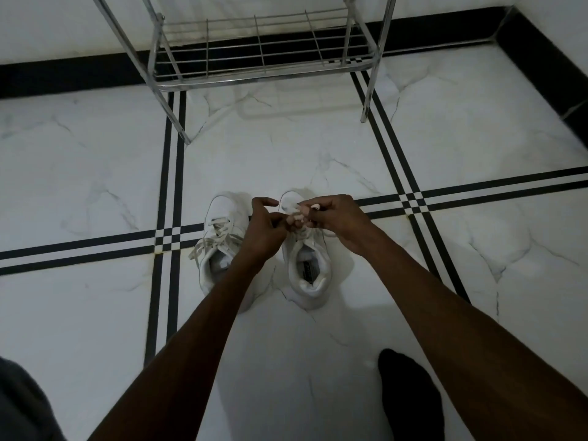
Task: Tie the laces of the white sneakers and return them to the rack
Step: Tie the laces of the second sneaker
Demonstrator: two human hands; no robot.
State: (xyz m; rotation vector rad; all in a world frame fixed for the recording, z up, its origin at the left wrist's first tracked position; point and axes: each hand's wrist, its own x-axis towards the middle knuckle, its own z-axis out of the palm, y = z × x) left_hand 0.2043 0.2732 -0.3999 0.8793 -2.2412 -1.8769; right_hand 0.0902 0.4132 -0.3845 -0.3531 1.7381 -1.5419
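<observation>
Two white sneakers stand side by side on the tiled floor, toes pointing away from me. The left sneaker (222, 230) has its laces lying loose across the tongue. Over the right sneaker (308, 265) both my hands meet above the laces. My left hand (264, 232) pinches one strand of the right sneaker's lace (294, 218). My right hand (337, 222) pinches the other strand close beside it. My fingers hide whether a knot has formed. The metal wire shoe rack (261, 55) stands beyond the shoes against the wall, and its lowest shelf holds nothing.
White marble floor tiles with black double stripes run around the shoes. A black skirting (547, 52) lines the wall at the back and right. My dark-socked foot (410, 399) rests at the lower right, and grey cloth (19, 405) shows at the lower left.
</observation>
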